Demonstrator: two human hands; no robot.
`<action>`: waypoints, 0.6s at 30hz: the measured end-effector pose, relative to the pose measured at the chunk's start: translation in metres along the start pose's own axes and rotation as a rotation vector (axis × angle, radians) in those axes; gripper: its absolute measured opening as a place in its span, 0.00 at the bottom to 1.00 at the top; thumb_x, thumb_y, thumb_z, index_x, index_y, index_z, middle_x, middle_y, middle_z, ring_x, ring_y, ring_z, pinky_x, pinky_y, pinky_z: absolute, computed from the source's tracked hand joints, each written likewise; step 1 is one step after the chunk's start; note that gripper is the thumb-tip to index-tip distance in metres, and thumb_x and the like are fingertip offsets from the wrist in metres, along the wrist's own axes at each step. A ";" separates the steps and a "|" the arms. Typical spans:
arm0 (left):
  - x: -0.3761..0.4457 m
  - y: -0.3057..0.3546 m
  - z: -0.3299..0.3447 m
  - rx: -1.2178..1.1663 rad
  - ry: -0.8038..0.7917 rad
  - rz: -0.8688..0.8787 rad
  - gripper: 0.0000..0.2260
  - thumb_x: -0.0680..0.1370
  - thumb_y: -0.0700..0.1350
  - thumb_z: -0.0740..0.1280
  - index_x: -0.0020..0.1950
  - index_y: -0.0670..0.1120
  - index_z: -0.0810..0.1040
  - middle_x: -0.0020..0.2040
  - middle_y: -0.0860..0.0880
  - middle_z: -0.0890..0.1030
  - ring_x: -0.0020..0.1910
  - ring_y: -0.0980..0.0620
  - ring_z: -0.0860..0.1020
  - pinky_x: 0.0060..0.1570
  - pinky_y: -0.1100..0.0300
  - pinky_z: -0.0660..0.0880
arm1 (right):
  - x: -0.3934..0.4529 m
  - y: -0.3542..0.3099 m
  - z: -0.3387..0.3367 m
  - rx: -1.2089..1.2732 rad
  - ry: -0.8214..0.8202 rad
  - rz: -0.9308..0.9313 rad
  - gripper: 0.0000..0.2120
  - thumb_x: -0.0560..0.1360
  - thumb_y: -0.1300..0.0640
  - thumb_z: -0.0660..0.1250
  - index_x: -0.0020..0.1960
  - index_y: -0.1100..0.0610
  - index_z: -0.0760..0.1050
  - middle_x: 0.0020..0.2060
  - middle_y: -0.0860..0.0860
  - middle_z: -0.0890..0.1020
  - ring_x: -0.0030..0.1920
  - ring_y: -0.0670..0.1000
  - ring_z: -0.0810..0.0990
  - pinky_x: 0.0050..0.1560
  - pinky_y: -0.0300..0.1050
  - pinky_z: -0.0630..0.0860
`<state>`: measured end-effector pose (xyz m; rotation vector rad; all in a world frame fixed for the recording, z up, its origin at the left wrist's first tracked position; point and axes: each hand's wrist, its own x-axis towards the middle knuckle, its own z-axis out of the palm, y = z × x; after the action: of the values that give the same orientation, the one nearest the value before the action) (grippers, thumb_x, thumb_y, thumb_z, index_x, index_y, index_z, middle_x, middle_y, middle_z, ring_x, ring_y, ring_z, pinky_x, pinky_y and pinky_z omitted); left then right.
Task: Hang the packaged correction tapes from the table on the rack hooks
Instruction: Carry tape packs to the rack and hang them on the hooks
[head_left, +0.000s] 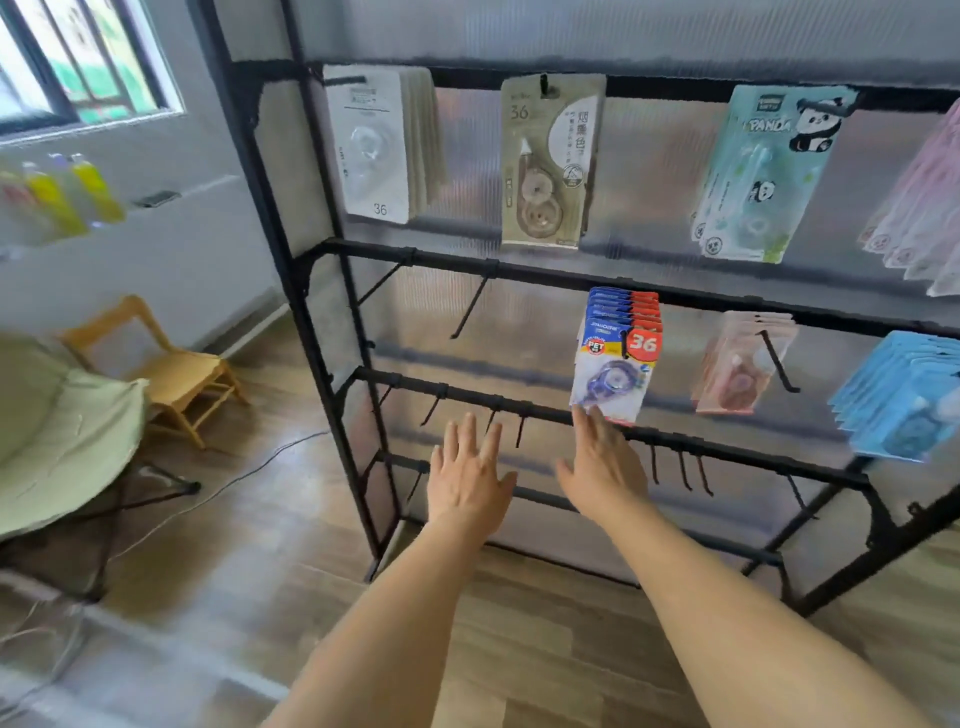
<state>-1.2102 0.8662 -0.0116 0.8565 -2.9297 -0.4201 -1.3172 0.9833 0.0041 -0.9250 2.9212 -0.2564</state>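
Left hand and right hand nearest, fingers straight and apart, holding nothing. Right fingertips touch bottom of blue correction tape stack hanging on rack. Risk: push swings stack, front pack slides off hook.

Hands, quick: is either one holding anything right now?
Left hand: open, fingers straight, holding nothing.
Right hand: open, fingertips at the blue tape pack, not gripping it.
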 end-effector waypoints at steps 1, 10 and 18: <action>-0.013 -0.011 -0.001 -0.003 0.008 -0.043 0.29 0.83 0.56 0.55 0.80 0.52 0.44 0.80 0.46 0.43 0.79 0.44 0.41 0.76 0.49 0.46 | -0.005 -0.012 0.004 -0.004 -0.032 -0.052 0.35 0.80 0.46 0.59 0.79 0.55 0.44 0.79 0.54 0.49 0.74 0.57 0.59 0.68 0.51 0.66; -0.107 -0.122 -0.019 -0.060 0.086 -0.426 0.29 0.82 0.56 0.56 0.80 0.52 0.50 0.80 0.46 0.47 0.79 0.43 0.45 0.76 0.49 0.47 | -0.047 -0.143 0.035 -0.009 -0.209 -0.408 0.37 0.80 0.43 0.59 0.79 0.52 0.42 0.79 0.53 0.47 0.77 0.57 0.54 0.73 0.53 0.57; -0.214 -0.247 -0.057 -0.041 0.162 -0.732 0.29 0.82 0.58 0.55 0.80 0.52 0.49 0.81 0.47 0.44 0.79 0.45 0.43 0.76 0.49 0.46 | -0.102 -0.309 0.065 -0.074 -0.288 -0.736 0.36 0.80 0.43 0.57 0.79 0.52 0.42 0.79 0.53 0.48 0.77 0.56 0.53 0.73 0.52 0.56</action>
<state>-0.8933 0.7679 -0.0207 1.8413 -2.3603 -0.4077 -1.0521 0.7844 -0.0031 -1.8396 2.2347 -0.0365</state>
